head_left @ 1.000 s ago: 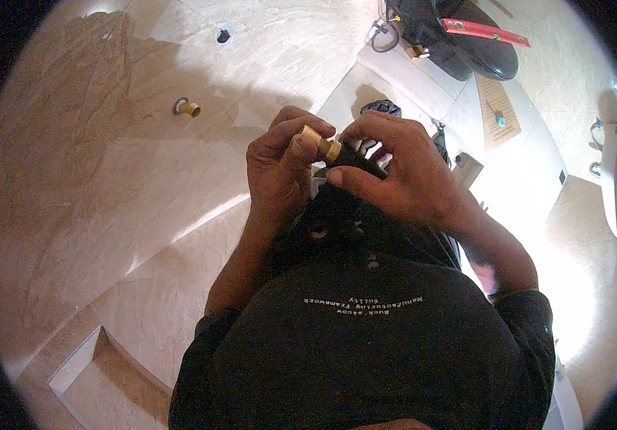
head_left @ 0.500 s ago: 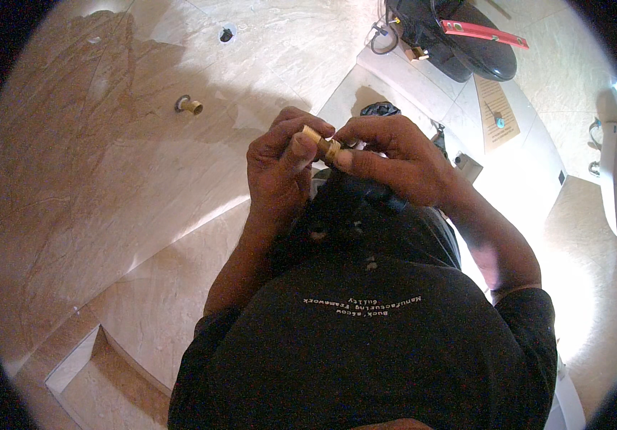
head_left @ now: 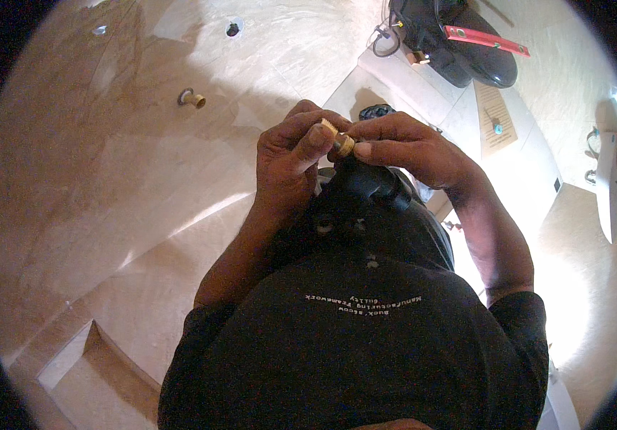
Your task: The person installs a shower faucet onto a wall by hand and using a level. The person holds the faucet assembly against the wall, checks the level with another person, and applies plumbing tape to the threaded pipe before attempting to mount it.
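Note:
In front of my body, both hands meet at a small brass threaded fitting (head_left: pixel 345 146). My left hand (head_left: pixel 290 147) pinches it between thumb and fingers, with the threaded end showing above the thumb. On the opposite side, the thumb and forefinger of my right hand (head_left: pixel 412 147) close on the fitting's round collar. Fingers cover part of the piece, so its full length is hidden. A second brass fitting (head_left: pixel 194 99) sticks out of the tiled wall, to the left of my hands and apart from them.
A round hole (head_left: pixel 234 29) opens in the beige marbled wall (head_left: pixel 108 158). At the upper right a red spirit level (head_left: pixel 487 41) lies across a black bag (head_left: pixel 423 29). A printed tan sheet (head_left: pixel 496 122) is below it. A recessed niche (head_left: pixel 108 369) sits at lower left.
Both hands and the brass fitting have shifted slightly right in the picture. My right fingers lie straighter, and the fitting is turned a little, its collar facing more into view.

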`<state>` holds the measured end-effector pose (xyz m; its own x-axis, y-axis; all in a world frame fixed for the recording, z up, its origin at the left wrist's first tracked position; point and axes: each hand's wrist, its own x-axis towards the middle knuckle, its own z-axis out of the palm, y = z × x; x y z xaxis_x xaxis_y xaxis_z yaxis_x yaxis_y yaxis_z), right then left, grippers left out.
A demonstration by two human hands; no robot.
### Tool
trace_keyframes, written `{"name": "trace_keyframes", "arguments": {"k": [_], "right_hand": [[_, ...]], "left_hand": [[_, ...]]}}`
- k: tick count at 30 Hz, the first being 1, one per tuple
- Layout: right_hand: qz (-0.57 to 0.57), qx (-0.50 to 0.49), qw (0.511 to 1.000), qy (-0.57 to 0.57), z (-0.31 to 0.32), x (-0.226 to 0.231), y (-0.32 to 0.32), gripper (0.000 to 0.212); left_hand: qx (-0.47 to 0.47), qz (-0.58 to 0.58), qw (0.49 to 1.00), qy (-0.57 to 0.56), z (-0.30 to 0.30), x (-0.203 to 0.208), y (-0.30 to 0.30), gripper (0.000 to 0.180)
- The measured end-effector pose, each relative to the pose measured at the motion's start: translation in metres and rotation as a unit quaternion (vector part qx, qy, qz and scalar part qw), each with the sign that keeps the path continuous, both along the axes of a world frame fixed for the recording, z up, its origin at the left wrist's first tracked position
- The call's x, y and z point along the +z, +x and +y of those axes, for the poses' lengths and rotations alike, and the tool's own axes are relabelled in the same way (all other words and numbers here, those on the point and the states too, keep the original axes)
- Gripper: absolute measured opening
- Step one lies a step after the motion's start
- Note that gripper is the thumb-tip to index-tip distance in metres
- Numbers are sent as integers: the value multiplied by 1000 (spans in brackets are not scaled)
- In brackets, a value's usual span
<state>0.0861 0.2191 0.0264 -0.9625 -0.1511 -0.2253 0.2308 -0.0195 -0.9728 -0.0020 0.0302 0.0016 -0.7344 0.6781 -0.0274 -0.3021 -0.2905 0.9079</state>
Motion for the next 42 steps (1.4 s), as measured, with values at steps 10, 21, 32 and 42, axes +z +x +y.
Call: {"name": "trace_keyframes", "arguments": {"k": [10,21,32,42], "right_hand": [[12,-89,996,-4,-24,-14,10,39],[-65,-182,973,-125,-17,-22,27,43],[-28,-197,978,-63,-26,-26,38,36],[-15,-143,976,166,-32,15,40,28]], "left_hand": [[-22,63,997,-47,0,-6,-14,32],[-194,-267,944,28,21,-18,-28,63],[-124,9,987,-106,15,2,-7,28],[-58,137,981,-124,7,12,10,19]]}}
